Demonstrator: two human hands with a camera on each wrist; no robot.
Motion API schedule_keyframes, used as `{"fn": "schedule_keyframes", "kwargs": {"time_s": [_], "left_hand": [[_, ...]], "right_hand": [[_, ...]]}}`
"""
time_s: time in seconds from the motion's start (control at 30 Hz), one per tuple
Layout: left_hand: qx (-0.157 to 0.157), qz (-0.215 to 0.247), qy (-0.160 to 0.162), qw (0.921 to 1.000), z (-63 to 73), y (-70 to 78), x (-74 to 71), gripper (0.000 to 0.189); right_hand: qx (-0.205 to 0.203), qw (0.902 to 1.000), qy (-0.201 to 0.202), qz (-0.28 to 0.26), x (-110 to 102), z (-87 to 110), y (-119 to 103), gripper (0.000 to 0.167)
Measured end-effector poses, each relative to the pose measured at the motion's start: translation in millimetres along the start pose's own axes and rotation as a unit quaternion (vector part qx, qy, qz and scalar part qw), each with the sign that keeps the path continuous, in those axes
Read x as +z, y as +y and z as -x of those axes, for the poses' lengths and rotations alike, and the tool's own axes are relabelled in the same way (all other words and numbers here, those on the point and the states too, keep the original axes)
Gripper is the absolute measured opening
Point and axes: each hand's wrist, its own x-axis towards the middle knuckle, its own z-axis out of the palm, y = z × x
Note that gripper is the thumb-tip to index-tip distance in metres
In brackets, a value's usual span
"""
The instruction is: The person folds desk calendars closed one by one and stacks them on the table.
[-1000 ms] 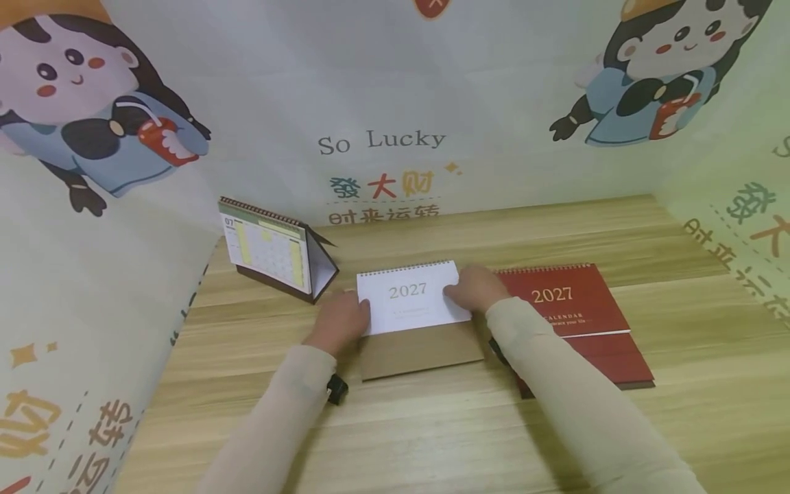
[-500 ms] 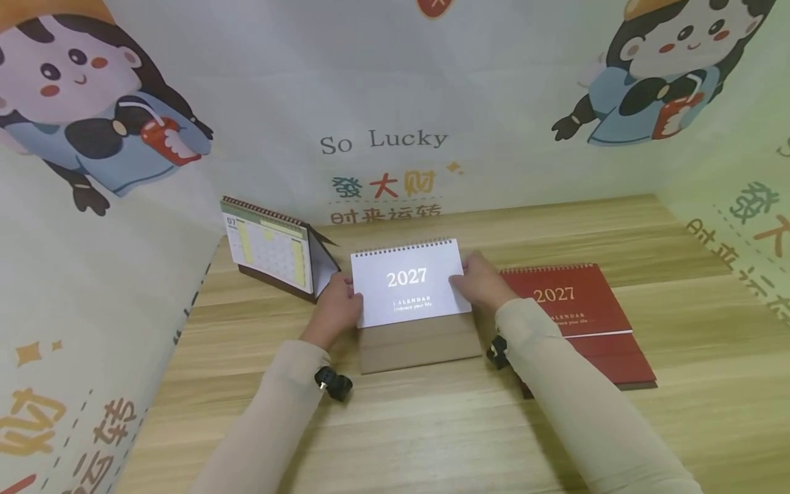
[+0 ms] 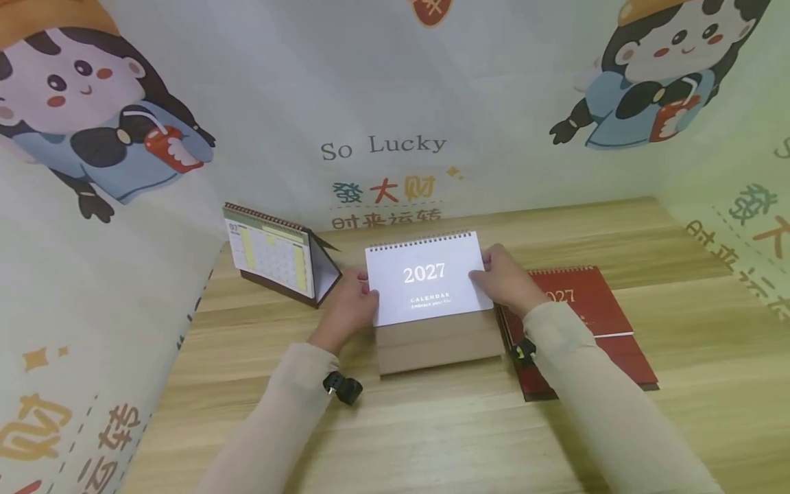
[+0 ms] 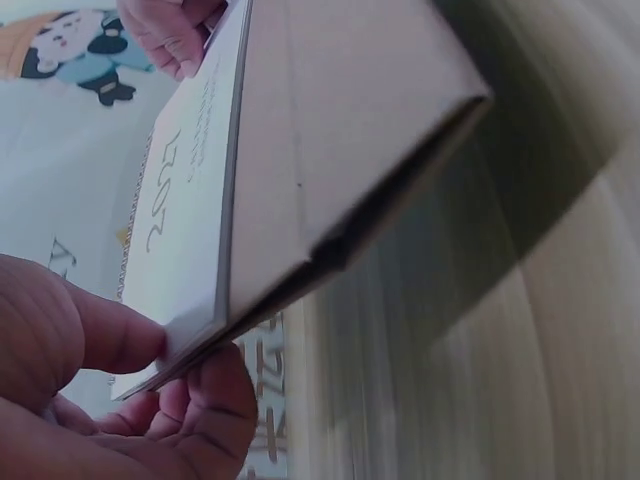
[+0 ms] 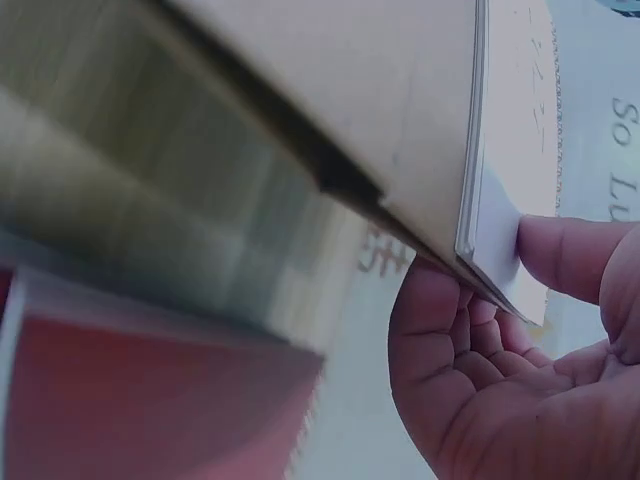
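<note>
Two hands, one white calendar [image 3: 426, 281], held roughly mid-frame in the head view, "2027" cover toward the camera, coil binding along the top. Left hand [image 3: 347, 312] pinches its left edge: thumb on the front page, fingers curled behind the sheets. Clearest at lower left of the left wrist view. Right hand [image 3: 509, 278], same pinch on the right edge, shown at lower right of the right wrist view. So the page block sits between the two grips, thumbs on the front face: left one around lower-middle of its edge, right one nearer mid-height. Binding is above both thumbs; brown base [image 3: 441, 346] hangs below them. Both wrist views show backdrop under the base's edge, so the calendar looks off the table [image 3: 420, 432].

Nearby: red calendar [image 3: 607, 326] on the table, right of centre in the head view, also marked 2027, partly hidden by the right sleeve [image 3: 611, 405]; also at lower left of the right wrist view. Desk calendar [image 3: 274, 254] stands tented at left of centre, month grid showing, just beside the left hand. Printed backdrop [image 3: 494, 89] fills the upper frame.
</note>
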Motion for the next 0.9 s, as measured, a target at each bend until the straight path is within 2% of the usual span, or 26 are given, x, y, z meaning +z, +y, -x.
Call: {"fn": "schedule_keyframes", "kwargs": {"time_s": [0.17,0.37,0.63,0.73,0.9], "left_hand": [[0.012,0.04,0.003,0.9991,1.4,17.5,19.2,0.041],[0.006,0.085,0.004,0.9963,6.5,32.3,54.7,0.042],[0.023,0.109,-0.033,0.9932,13.2,59.6,92.2,0.043],[0.033,0.117,-0.045,0.9916,14.0,66.6,105.8,0.043],[0.046,0.127,-0.063,0.9887,15.2,74.6,126.2,0.045]], "right_hand": [[0.003,0.9999,0.006,0.014,-27.3,8.8,5.4,0.036],[0.005,0.9998,-0.006,0.019,-55.5,14.5,28.5,0.046],[0.013,0.9985,0.003,0.053,-92.3,26.2,62.8,0.047],[0.018,0.9967,0.006,0.079,-104.7,30.2,73.4,0.047],[0.029,0.9961,0.002,0.083,-122.4,37.1,86.6,0.044]]}}
